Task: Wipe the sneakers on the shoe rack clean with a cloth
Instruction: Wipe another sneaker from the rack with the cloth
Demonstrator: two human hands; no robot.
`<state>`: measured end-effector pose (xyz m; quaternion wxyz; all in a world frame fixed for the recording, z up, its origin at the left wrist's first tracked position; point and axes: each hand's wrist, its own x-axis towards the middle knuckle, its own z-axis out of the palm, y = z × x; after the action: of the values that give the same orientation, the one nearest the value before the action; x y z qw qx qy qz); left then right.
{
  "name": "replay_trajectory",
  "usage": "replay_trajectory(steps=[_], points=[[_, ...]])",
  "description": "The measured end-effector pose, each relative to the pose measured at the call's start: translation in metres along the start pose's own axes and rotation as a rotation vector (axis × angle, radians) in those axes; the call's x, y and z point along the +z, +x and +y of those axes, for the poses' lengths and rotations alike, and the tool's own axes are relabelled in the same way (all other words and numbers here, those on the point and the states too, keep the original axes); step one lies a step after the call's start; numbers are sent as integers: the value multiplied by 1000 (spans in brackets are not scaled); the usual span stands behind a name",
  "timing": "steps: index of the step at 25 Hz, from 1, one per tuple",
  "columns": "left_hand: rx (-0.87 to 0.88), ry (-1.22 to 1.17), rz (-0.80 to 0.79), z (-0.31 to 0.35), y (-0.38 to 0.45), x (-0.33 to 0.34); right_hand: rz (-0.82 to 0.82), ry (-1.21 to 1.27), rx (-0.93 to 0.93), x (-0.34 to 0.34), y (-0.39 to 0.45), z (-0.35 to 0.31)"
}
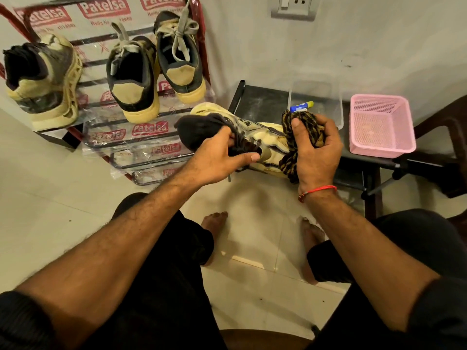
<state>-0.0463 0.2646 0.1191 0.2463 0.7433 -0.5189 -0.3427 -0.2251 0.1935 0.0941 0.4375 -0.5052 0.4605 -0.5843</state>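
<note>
Setting: glossy pale floor tiles (63, 223), a scuffed off-white wall (379, 46) with a grey socket plate (294, 7) high up.

Shoe rack (141, 145): thin dark metal rails with red side bars, the shelves wrapped in crinkled clear plastic printed with red labels. On its upper shelf, three sneakers, heels toward the camera:
- left sneaker (43, 84), cream and grey, webbed cut-out sole, cracked upper, dark collar;
- middle sneaker (132, 79), dark upper, tan heel patch, thick yellowed sole, flat grey laces;
- right sneaker (180, 54), the same make, set just beside the middle one and higher.

Held sneaker (255, 137): cream panels with dark trim, dark knit collar and dark laces; off the rack, in the air between the rack and a low black table (262, 102).

Left hand (217, 157): fingers curled into the laces and collar, thumb laid along the side, gripping the shoe.

Right hand (316, 152): fingers and thumb closed round a bunched cloth (293, 145), coarse brown-and-black weave, pressed against the shoe's toe end. Red thread (318, 190) at the wrist.

On the table: a clear plastic tub (316, 97), a small blue and yellow tube (302, 106) lying by it, and a square pink mesh basket (381, 127).
</note>
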Motion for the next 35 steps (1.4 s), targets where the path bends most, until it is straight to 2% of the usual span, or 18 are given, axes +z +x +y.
replay_trajectory(steps=[1,2,5,10,14,15,18,21,23,26,28,30,32,34,35], points=[[66,170,56,3,-3,0,17,7,-2,-2,4,-1],[123,232,115,3,-5,0,31,14,-5,-3,9,-2],[192,20,169,-1,-7,3,28,-6,-8,-7,21,-3],[17,-126,137,-2,-7,13,-14,-70,-13,-9,28,1],[-80,-489,5,-7,-5,11,-45,-117,-60,-8,29,7],[-72,-523,-28,-9,-5,12,-50,-119,-57,-8,29,10],[-16,-413,-5,-14,-3,11,-65,-186,-67,-6,32,16],[10,-462,116,-14,-1,10,-169,-474,-322,-9,24,6],[-17,-538,167,-12,0,13,-342,-651,-580,-5,2,-1],[-66,-755,186,-12,1,17,-616,-785,-793,12,-46,0],[-93,-843,213,-11,1,15,-620,-880,-871,15,-43,-3],[-71,-841,226,-6,-1,16,-489,-926,-815,10,-12,-6],[-18,-781,224,-2,1,21,-382,-860,-632,0,13,-7],[-1,-741,251,-2,4,24,-436,-763,-537,4,-6,-3],[-24,-780,271,-5,6,25,-518,-726,-579,11,-28,-3]])
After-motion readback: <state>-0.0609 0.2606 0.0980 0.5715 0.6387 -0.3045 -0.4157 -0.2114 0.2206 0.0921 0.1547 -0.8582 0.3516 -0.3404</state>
